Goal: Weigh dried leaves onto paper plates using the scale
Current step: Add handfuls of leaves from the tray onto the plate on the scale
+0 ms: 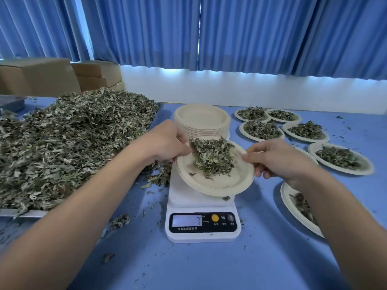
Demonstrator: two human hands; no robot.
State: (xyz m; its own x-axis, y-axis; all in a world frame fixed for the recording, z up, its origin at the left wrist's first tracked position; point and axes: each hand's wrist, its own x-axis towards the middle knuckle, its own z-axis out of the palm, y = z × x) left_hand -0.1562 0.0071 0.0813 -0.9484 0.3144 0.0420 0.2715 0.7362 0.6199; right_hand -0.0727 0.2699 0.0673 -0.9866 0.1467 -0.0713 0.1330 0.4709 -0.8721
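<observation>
Head view:
- The left hand (167,141) has its fingers curled at the far-left rim of the paper plate (219,181) and appears to pinch it. The right hand (276,158) pinches the right rim between thumb and fingers.
- The paper plate sits over the scale (201,225), tilted and off-centre, overhanging to the right. Whether it rests fully on the platform cannot be told.
- The portion of leaves (213,155) lies heaped on the plate's far half; the near half is bare.
- Risk: with both hands on the rim, any press or lift would falsify the reading. The display (186,220) shows a figure that is not fully legible.
- Risk: released as it lies, the plate may rock or slide off to the right, because of the overhang and the uneven heap.
- Risk: more tilt would send the light, loose leaves over the rim onto the table (188,268).
- Risk: a stray leaf (226,198) lies on the scale body beneath the plate edge; such debris on the platform would add weight.
- Risk: the right forearm passes over a filled plate (297,206), and a low sweep would scatter its contents.
- The bulk pile (73,139) lies to the left, the stack of empty plates (202,120) behind the scale, and the weighed plates (261,129) to the right.
</observation>
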